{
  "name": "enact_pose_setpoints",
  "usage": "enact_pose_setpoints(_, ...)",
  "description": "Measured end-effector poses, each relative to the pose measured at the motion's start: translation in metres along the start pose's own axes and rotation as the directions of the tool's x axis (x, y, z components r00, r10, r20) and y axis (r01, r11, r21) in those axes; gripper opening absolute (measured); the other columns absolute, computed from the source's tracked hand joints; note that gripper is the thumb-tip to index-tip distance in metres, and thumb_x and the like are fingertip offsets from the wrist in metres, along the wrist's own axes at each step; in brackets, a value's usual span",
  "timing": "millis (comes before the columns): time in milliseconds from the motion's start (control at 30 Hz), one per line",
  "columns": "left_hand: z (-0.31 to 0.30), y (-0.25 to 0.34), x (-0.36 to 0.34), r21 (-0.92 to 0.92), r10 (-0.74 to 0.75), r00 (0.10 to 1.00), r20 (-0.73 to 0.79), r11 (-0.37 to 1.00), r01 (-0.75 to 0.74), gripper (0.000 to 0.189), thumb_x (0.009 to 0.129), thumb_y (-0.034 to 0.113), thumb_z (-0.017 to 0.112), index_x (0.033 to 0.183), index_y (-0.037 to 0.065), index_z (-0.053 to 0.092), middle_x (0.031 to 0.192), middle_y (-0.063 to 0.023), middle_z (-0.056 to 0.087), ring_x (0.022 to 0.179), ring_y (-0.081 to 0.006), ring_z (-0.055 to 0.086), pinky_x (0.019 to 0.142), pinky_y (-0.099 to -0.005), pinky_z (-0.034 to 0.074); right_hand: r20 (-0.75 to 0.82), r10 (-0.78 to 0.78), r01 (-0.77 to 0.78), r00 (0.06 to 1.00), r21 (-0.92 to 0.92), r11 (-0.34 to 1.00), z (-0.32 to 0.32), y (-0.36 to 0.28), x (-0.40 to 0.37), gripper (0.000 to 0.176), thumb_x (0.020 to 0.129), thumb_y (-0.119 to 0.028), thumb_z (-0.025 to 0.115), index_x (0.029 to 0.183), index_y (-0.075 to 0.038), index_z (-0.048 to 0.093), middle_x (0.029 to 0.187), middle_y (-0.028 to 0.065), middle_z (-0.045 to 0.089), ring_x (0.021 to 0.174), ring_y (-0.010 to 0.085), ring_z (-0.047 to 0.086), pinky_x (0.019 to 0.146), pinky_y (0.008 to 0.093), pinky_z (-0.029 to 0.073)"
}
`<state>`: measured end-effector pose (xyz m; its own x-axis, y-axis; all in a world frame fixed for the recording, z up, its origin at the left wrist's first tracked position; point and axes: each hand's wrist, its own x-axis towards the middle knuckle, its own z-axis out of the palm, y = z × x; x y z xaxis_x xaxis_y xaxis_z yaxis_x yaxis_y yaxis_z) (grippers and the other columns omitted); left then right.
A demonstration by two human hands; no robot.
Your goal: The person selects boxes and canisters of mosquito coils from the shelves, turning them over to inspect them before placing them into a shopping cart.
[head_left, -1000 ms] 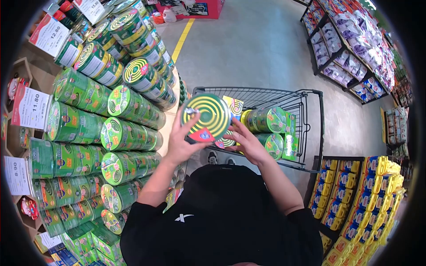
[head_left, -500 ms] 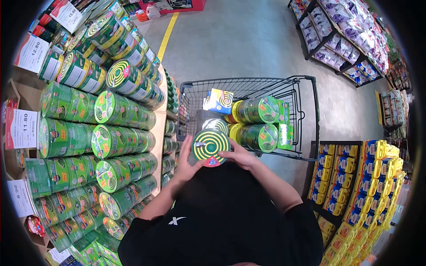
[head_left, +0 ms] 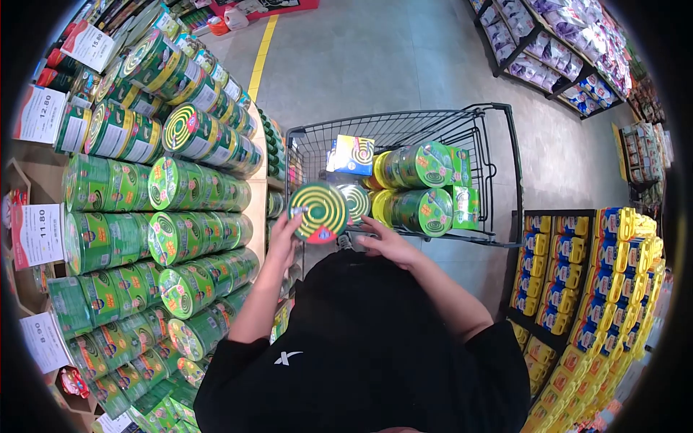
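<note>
Can (head_left: 317, 211) in left hand (head_left: 284, 234), just left of frame centre — left-hand fingers clasp its left edge. Spiral-marked round end faces the camera; long axis foreshortened, roughly along line of sight. Red patch at lower rim, print too small to read. Right hand (head_left: 393, 247) ungripped, fingers parted, just right of can. Price cards, left edge — 15.80 (head_left: 89, 45), 12.80 (head_left: 42, 114), 11.80 (head_left: 37, 233), 8.90 (head_left: 45, 341).

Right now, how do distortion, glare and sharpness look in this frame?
Head view: strong fisheye bending, black corners, the yellow packs curving along the right; head view: a pale sheen on the floor right of the cart; head view: rings readable on the can between the hands, its small print not; head view: black shirt showing little fold detail.
</note>
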<state>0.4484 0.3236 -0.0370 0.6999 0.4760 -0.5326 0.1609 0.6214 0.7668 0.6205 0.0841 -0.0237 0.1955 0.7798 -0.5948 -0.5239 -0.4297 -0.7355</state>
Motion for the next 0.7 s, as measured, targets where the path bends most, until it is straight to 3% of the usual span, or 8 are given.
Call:
enact_pose_setpoints(100,0.006,-0.002,0.04,-0.014,0.036,0.999,0.017,0.999,-0.036,0.044,0.098,0.02,0.063,0.137,0.004,0.052,0.12,-0.0067,0.065,0.104,-0.0135,0.066,0.084,-0.0305,0.057,-0.017,0.075,-0.075,0.997,0.005,0.997,-0.025,0.027,-0.002,0.074,0.094,-0.042,0.067,0.152,-0.007,0.037,0.148,0.0153,0.046,0.129,0.0237,0.051,0.097,0.0389,0.049)
enact_pose_setpoints(233,0.012,-0.02,0.086,0.169,-0.028,1.0,0.006,0.985,0.027,0.041,0.098,0.024,0.063,0.135,0.008,0.054,0.12,-0.0054,0.065,0.108,-0.0175,0.065,0.089,-0.0387,0.053,-0.102,0.103,-0.102,0.99,0.013,0.995,-0.038,0.046,-0.017,0.07,0.095,-0.04,0.066,0.151,-0.007,0.039,0.144,0.0144,0.049,0.127,0.0231,0.053,0.097,0.0381,0.049)
enact_pose_setpoints(333,0.019,-0.045,0.111,0.209,-0.111,0.993,-0.032,0.971,0.115,0.062,0.093,0.027,0.071,0.145,0.005,0.046,0.122,-0.006,0.062,0.11,-0.0156,0.061,0.085,-0.0338,0.052,-0.143,0.123,-0.114,0.982,0.071,0.991,-0.046,0.058,-0.024,0.067,0.097,-0.038,0.065,0.15,-0.007,0.04,0.137,0.0111,0.054,0.123,0.0206,0.054,0.096,0.0375,0.048)
enact_pose_setpoints(400,0.021,-0.059,0.12,0.261,-0.17,0.985,-0.011,0.951,0.167,0.078,0.088,0.03,0.076,0.151,0.003,0.038,0.13,-0.0091,0.059,0.115,-0.0184,0.058,0.09,-0.0359,0.049,-0.185,0.119,-0.104,0.976,0.085,0.991,-0.049,0.063,-0.027,0.064,0.098,-0.036,0.063,0.151,-0.007,0.04,0.129,0.0054,0.06,0.118,0.0166,0.056,0.096,0.0361,0.048)
enact_pose_setpoints(500,0.019,-0.089,0.139,0.367,-0.182,0.983,-0.038,0.912,0.183,0.086,0.085,0.032,0.079,0.152,0.0,0.035,0.138,-0.0134,0.056,0.118,-0.0202,0.057,0.094,-0.0388,0.046,-0.208,0.116,-0.095,0.971,0.109,0.989,-0.052,0.064,-0.032,0.064,0.098,-0.036,0.063,0.151,-0.008,0.039,0.13,0.0057,0.06,0.119,0.0166,0.055,0.096,0.0361,0.048)
enact_pose_setpoints(600,0.021,-0.101,0.147,0.386,-0.19,0.981,-0.04,0.903,0.191,0.086,0.086,0.032,0.079,0.152,0.0,0.035,0.138,-0.0143,0.056,0.118,-0.0197,0.057,0.092,-0.037,0.046,-0.222,0.103,-0.077,0.97,0.121,0.99,-0.054,0.065,-0.036,0.064,0.098,-0.036,0.064,0.151,-0.008,0.039,0.133,0.0063,0.058,0.119,0.0167,0.055,0.097,0.0361,0.047)
enact_pose_setpoints(700,0.025,-0.1,0.149,0.351,-0.256,0.967,0.013,0.906,0.235,0.085,0.087,0.034,0.077,0.153,0.004,0.034,0.142,-0.0149,0.054,0.121,-0.0223,0.057,0.095,-0.0411,0.046,-0.241,0.072,-0.045,0.968,0.118,0.992,-0.056,0.067,-0.039,0.066,0.096,-0.04,0.066,0.149,-0.007,0.043,0.136,0.0113,0.054,0.121,0.0204,0.054,0.095,0.0363,0.048)
